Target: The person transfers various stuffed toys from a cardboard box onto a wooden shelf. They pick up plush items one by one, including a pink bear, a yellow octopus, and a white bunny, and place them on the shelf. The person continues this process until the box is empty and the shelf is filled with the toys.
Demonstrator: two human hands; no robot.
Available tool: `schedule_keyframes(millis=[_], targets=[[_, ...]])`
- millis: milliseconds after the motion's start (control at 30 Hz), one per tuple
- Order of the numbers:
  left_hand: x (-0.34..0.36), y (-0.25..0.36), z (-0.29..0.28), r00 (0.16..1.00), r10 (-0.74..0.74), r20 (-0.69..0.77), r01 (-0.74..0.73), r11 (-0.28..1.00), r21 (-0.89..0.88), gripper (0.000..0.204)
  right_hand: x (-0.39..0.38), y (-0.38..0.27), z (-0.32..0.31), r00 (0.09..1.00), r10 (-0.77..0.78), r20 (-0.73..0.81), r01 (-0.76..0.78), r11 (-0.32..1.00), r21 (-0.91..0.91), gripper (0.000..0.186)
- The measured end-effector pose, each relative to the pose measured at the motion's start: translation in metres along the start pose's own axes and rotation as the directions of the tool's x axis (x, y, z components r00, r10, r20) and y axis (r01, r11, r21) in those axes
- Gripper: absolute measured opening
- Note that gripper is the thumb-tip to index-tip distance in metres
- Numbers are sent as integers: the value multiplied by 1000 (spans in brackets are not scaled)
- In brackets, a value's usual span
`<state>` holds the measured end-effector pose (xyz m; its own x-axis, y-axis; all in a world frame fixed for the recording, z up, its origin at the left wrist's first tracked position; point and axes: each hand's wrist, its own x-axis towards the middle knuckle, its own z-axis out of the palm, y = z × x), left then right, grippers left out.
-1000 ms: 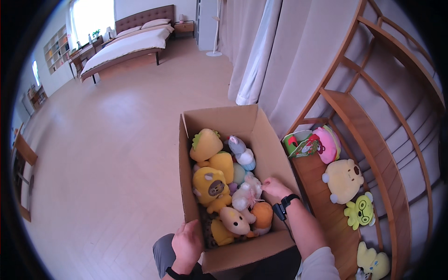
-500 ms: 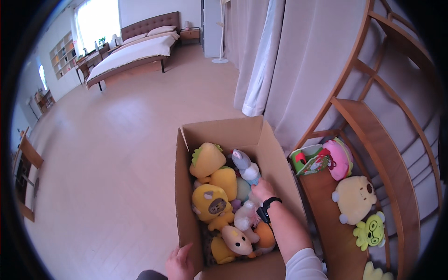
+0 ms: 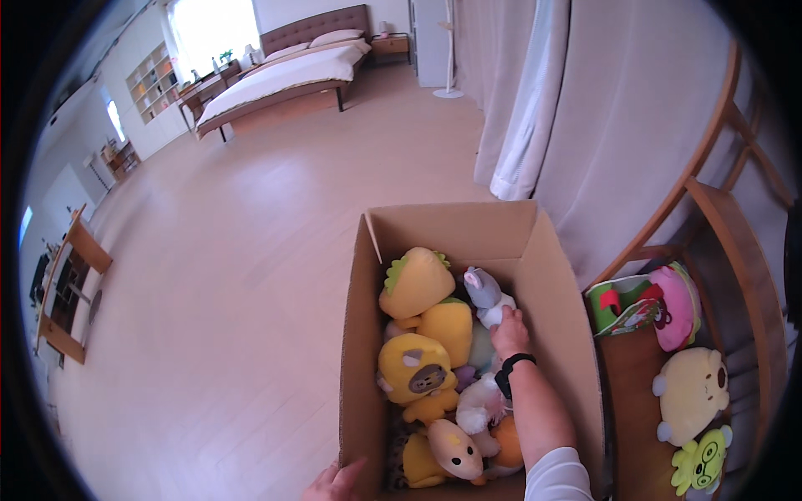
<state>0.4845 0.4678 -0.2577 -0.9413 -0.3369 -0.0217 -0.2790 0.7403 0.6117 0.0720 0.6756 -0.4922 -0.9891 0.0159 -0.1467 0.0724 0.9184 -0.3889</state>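
Note:
Plush toys fill an open cardboard box [image 3: 355, 334] in front of me. My right hand [image 3: 511, 332] reaches into it and is closed on a grey-and-white plush toy [image 3: 484, 292] by the box's right wall; its fingers cover the toy's lower part. To the left are a sandwich-shaped plush [image 3: 420, 284] with a green frill, a yellow plush [image 3: 447, 332] and a yellow-hooded plush [image 3: 415, 370]. Nearer me lie a white fluffy plush [image 3: 480, 405] and a beige-headed plush [image 3: 456, 449]. My left hand [image 3: 334, 483], partly cut off, grips the box's near left corner.
Right of the box stands a wooden shelf [image 3: 639, 401] holding a green-and-red fabric item [image 3: 622, 305], a pink plush [image 3: 675, 305], a cream bear plush [image 3: 692, 394] and a green plush with glasses [image 3: 702, 462]. Curtains [image 3: 618, 125] hang behind. A bed [image 3: 284, 83] stands far off.
The view has turned left, so the box and shelf sit farther right. My right hand stays on the grey-and-white plush, covering more of its lower part. My left hand remains at the box's corner.

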Motion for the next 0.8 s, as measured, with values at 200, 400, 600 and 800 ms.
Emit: schedule_keyframes(millis=[200, 400, 600, 800], targets=[[0, 0, 1, 1000, -15, -13, 16, 999, 52, 50, 7, 19, 18, 991, -111, -71, 102, 988, -120, 21], [-4, -1, 2, 999, -32, -5, 32, 999, -12, 50, -23, 14, -3, 983, -179, -40, 176, 982, -71, 21], [-9, -3, -4, 1000, -14, -22, 13, 998, -55, 46, -59, -33, -102, 951, -262, -163, 306, 867, 394, 22], [-4, -11, -1, 998, 44, -43, -48, 995, -88, 43, -132, -23, -195, 895, -430, -115, 317, 436, 842, 16]])
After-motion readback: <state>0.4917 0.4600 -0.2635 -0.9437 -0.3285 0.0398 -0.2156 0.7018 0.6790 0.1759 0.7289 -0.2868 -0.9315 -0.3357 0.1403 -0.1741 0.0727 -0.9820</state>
